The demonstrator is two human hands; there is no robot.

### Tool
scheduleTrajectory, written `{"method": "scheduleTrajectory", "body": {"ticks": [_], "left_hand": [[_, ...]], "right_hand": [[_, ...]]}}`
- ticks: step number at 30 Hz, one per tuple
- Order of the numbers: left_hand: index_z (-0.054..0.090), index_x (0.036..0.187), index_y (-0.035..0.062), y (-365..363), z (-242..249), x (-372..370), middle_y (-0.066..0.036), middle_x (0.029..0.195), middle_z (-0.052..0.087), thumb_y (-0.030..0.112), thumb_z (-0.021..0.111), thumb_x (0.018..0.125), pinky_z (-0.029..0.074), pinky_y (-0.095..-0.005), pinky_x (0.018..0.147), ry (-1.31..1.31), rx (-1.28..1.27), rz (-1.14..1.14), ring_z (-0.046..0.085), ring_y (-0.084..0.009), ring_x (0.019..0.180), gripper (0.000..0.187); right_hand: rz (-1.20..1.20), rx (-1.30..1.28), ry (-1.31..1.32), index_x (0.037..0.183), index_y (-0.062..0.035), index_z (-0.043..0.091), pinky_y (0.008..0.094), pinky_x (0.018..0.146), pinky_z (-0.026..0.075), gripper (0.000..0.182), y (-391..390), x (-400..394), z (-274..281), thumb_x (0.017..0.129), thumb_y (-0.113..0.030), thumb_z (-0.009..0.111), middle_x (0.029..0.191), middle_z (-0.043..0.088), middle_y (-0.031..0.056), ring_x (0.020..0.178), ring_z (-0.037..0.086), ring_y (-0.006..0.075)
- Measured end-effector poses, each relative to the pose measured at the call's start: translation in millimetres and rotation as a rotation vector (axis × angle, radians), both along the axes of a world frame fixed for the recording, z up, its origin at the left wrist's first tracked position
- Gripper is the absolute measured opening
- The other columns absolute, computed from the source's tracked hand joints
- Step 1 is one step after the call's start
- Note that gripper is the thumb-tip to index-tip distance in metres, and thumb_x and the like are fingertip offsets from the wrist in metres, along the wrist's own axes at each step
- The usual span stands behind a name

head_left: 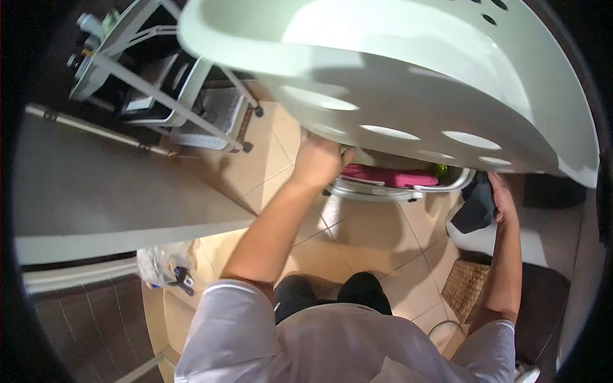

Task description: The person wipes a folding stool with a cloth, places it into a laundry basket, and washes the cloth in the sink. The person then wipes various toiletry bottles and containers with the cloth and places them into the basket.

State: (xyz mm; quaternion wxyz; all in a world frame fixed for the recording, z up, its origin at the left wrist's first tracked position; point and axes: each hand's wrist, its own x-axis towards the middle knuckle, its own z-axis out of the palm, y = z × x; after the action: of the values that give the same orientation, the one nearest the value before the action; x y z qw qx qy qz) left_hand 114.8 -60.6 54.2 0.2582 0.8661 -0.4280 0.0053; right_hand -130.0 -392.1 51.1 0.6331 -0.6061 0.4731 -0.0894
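Observation:
A large pale green plastic laundry basket (396, 108) with oval holes fills the upper part of the view, tilted close to me. My left hand (319, 159) is closed at its lower left edge; the thumb shows and most of the fingers are hidden behind the basket. Below the basket's lower right edge, my right hand (501, 198) grips a dark cloth (476, 204) that hangs down. Between my hands, a white-rimmed container (377, 192) stands low, partly covered by the basket. Something bright pink (396, 177) lies in it, with a bit of yellow-green beside it.
A white wheeled cart (147, 83) with bottles and trays stands at upper left. Nearer on the left are a grey panel (121, 185) and a clear plastic bag (166, 262). At right, a woven basket (465, 287) sits on the tiled floor (357, 246), beside a white rounded object (543, 230).

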Motion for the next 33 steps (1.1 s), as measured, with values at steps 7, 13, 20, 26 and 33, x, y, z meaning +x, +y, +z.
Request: {"method": "scheduleTrajectory", "body": {"ticks": [7,13,20,26,33], "left_hand": [[0.026,0.128,0.0107,29.7,-55.8,-36.7,-0.011,0.112,0.044,0.022,0.055,0.082,0.042,-0.036,0.081,0.793,-0.638,0.337,0.046,-0.0231,0.098,0.055],[0.028,0.129,0.0153,40.9,-44.7,-15.6,-0.007,0.104,0.05,0.012,0.041,0.085,0.047,-0.031,0.068,1.219,-0.764,0.397,0.052,-0.0162,0.084,0.046],[0.036,0.122,0.0049,87.2,-37.8,46.7,-0.009,0.095,0.054,0.014,0.042,0.082,0.049,-0.0264,0.06,1.129,-0.797,0.518,0.055,-0.0163,0.074,0.042],[0.047,0.115,0.0115,128.9,-36.4,109.6,-0.004,0.087,0.056,0.015,0.042,0.083,0.05,-0.0238,0.056,1.014,-0.782,0.673,0.054,-0.0125,0.07,0.032],[0.05,0.111,0.0114,165.5,-43.6,168.0,-0.004,0.079,0.056,0.013,0.041,0.083,0.046,-0.025,0.045,0.922,-0.807,0.78,0.052,-0.0137,0.056,0.03]], "right_hand": [[0.249,-0.252,0.084,0.124,-0.0005,0.04,0.0282,0.095,0.028,0.056,18.3,33.0,-10.2,0.082,-0.034,0.054,0.124,0.044,0.0093,0.111,0.042,0.0207],[0.324,-0.278,0.218,0.123,0.0022,0.04,0.0297,0.095,0.027,0.058,18.3,35.1,-30.2,0.083,-0.039,0.05,0.124,0.043,0.016,0.115,0.038,0.0233],[0.392,-0.095,0.083,0.106,0.0064,0.052,0.0268,0.078,0.038,0.05,95.5,82.5,-22.4,0.086,-0.039,0.047,0.095,0.058,0.0114,0.083,0.052,0.0172],[0.413,-0.111,-0.019,0.101,0.0048,0.053,0.027,0.075,0.039,0.045,157.1,147.8,-21.6,0.086,-0.037,0.046,0.089,0.058,0.0093,0.08,0.052,0.0155],[0.377,-0.138,-0.072,0.102,0.0045,0.055,0.0291,0.076,0.041,0.048,201.6,200.8,-31.9,0.085,-0.04,0.048,0.092,0.059,0.0112,0.081,0.054,0.0176]]}}
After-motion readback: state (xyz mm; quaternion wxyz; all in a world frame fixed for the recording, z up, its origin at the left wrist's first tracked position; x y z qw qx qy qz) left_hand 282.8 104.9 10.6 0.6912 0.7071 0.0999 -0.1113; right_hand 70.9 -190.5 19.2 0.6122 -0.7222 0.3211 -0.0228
